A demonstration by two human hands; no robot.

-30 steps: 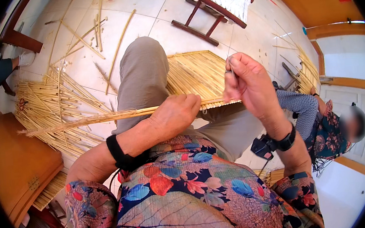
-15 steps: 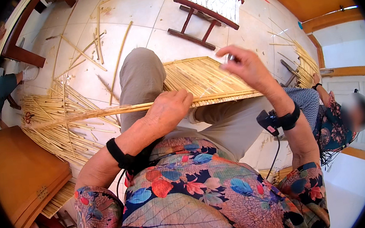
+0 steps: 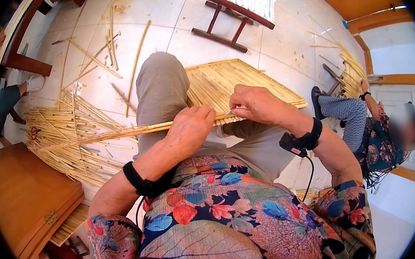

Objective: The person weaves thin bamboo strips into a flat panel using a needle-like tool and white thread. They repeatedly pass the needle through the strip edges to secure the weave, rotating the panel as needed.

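Loose stalk pile: the pile (image 3: 82, 133) spreads over the floor at your left, below the long stalk's feathery tail; that tail could snag there if you swing the work round.
Reed mat: the mat (image 3: 235, 80) lies in front of you, to the right of your left knee (image 3: 162, 76), its near edge under your hands; if the knee shifts, that edge could tilt and loosen the row.
Long stalk: the stalk (image 3: 141, 130) lies along the near edge and juts far out to the left, unsupported at its tip; its overhang could lever it out of line, or split it if bent hard.
Left hand: your left hand (image 3: 189, 123) is curled down over the stalk, pressing it in place; easing that pressure could open a gap.
Right hand: your right hand (image 3: 259, 104) has bent fingers, nearly together, at the edge; I cannot tell whether they grip anything.
White thread: the strand (image 3: 236, 109) shows at those fingertips; uneven pull could leave it slack or cut it.
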